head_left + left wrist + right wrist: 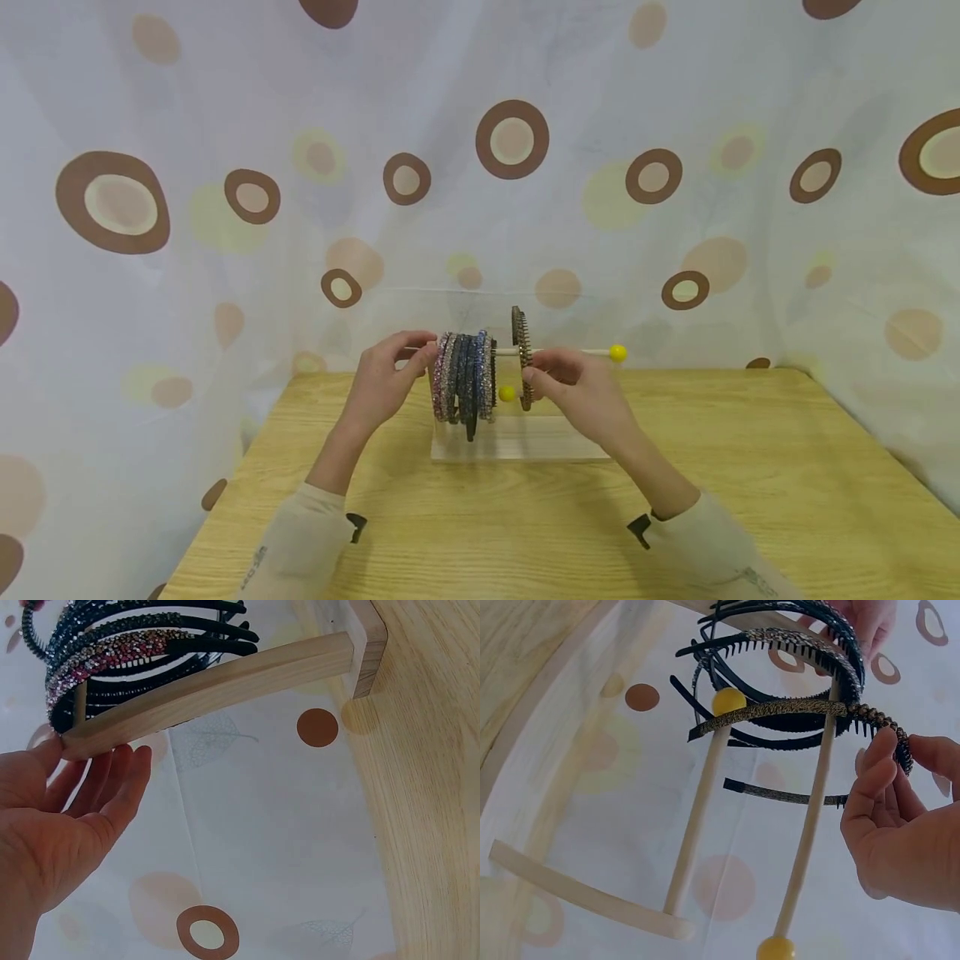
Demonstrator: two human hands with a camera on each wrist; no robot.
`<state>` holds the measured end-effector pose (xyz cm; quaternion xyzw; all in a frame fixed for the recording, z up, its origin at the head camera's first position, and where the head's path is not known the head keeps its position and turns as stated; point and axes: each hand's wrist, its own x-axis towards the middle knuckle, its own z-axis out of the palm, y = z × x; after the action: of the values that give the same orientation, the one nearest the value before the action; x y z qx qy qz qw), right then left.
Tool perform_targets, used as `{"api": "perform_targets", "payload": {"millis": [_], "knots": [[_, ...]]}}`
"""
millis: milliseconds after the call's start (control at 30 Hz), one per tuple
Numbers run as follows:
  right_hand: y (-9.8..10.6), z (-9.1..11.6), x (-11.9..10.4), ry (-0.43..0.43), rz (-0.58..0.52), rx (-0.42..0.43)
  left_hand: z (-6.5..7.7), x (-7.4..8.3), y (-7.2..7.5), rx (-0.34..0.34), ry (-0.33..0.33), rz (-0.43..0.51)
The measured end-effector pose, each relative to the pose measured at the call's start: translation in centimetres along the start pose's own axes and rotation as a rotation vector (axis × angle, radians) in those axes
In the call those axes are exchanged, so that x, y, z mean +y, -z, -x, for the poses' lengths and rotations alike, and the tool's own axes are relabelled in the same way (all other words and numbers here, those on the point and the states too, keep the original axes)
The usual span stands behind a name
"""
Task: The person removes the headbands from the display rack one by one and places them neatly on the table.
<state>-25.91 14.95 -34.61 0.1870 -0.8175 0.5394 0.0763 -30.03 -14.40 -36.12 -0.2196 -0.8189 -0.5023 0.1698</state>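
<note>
A bronze beaded headband (522,358) with small teeth is pinched between the thumb and fingers of my right hand (585,392). In the right wrist view this headband (780,712) loops around a wooden rod (810,817). My left hand (386,379) is at the left end of the wooden stand; its thumb and fingertips hold the top of the stand's upright (217,690). Between the hands, several sparkly headbands (465,379), in pink, silver, dark and blue, hang packed together on the stand.
The stand's wooden base (517,450) sits on the wood-grain table (480,533). Yellow balls cap the rods, one ball (617,353) to the right and another ball (507,393) nearer the front. Behind hangs a dotted cloth (450,233).
</note>
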Motion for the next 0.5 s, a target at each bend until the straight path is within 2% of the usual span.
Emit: {"api": "perform_targets", "payload": {"millis": [233, 500], "knots": [[1.5, 0.5, -1.7, 0.004, -0.033, 0.027, -0.1, 0.2, 0.1, -0.013, 0.021, 0.064], [3.1, 1.8, -3.8, -0.023, -0.025, 0.011, 0.0, 0.3, 0.1, -0.027, 0.034, 0.102]]}}
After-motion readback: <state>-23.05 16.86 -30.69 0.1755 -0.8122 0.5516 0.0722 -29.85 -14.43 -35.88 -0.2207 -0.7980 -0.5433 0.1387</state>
